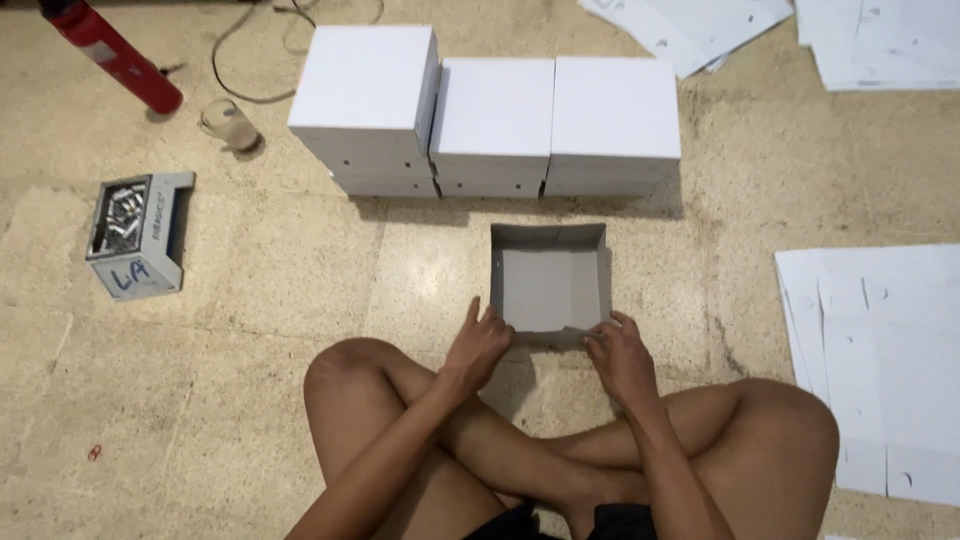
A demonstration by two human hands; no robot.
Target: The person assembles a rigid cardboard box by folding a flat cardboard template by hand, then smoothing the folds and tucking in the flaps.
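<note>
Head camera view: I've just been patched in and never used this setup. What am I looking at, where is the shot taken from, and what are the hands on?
There is no machine here: a person sits cross-legged on a stone floor, and the single camera on their head looks down at their bare hands. The left hand and right hand both grip the near edge of an open grey cardboard box. Beyond it stand stacks of closed white boxes. Flat white cardboard sheets lie at right and along the top. At left sit a small box of staples, a clear glass and a red cylinder.
</note>
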